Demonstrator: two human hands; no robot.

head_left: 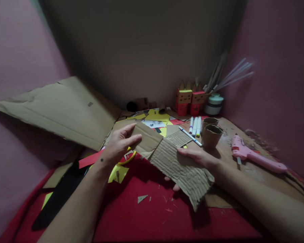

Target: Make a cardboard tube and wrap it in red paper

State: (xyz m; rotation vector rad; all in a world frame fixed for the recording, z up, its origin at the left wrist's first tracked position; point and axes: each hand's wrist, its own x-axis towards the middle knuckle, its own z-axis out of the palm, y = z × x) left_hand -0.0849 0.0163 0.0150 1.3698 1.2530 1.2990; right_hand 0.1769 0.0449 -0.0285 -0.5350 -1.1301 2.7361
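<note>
A strip of corrugated cardboard (pixel 177 165) is held above the red table cover, its ridged part bent and curling at the lower right end. My left hand (pixel 124 140) pinches the smooth flat piece (pixel 147 136) at the strip's upper left, thumb on top. My right hand (pixel 194 157) grips the ridged part, thumb on its face and fingertips showing below. Whether the smooth and ridged parts are one sheet I cannot tell. Just under my left hand lie yellow-handled scissors (pixel 130 160), partly hidden, and a yellow paper scrap (pixel 118 173).
A pink glue gun (pixel 255 157) lies at the right with its cord. Two cardboard tubes (pixel 212 136) stand near several markers (pixel 194 126). Behind are red decorated boxes (pixel 184 101) and a jar (pixel 214 104) by glue sticks. A large cardboard sheet (pixel 73 111) leans at the left.
</note>
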